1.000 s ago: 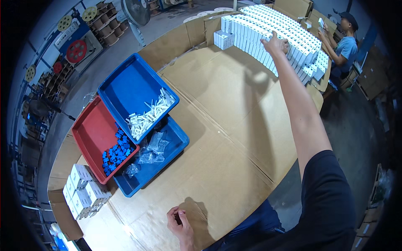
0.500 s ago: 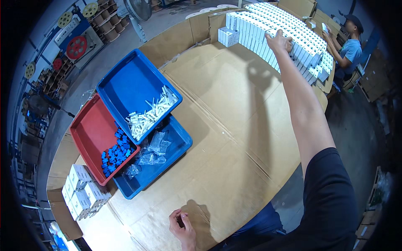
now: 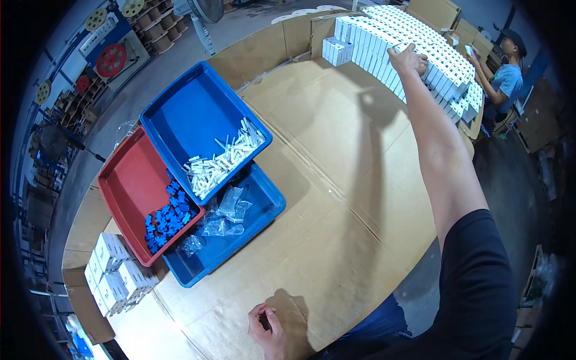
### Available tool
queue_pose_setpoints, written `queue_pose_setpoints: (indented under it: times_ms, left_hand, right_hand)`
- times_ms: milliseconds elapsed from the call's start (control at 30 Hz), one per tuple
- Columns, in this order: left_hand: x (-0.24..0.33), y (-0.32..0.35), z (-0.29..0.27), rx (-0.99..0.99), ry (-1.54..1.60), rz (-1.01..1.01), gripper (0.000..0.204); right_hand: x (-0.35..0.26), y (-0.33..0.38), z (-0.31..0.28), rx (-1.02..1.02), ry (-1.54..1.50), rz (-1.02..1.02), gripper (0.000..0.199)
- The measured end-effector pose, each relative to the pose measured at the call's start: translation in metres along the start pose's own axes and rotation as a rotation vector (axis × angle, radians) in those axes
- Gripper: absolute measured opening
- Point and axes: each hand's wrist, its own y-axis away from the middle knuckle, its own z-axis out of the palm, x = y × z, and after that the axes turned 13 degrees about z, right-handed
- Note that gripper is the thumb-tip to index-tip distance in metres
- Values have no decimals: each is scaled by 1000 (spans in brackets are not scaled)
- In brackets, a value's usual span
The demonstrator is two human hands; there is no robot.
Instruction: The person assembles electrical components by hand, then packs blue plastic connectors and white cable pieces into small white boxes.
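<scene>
Grey floor (image 3: 171, 75), stacked brown spools (image 3: 157, 29), standing fan (image 3: 208, 8)

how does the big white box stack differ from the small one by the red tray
The big stack runs to many rows; the small stack has far fewer boxes. The big stack stands at upper right, the small stack at lower left. The right hand is at the big stack; no hand is at the small stack. Both are white.
</scene>
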Motion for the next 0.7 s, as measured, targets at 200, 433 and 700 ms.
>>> queue_pose_setpoints:
  times_ms: [200, 433, 700]
  left_hand:
    - [6, 0, 2, -2, 45, -47, 19]
    - [23, -8, -13, -135, 26, -75, 23]
    - [25, -14, -16, -166, 77, -76, 24]
  right_hand:
    - [-20, -1, 2, -86, 56, 107, 98]
    - [-19, -22, 12, -45, 34, 154, 101]
    - [-4, -6, 1, 35, 4, 116, 101]
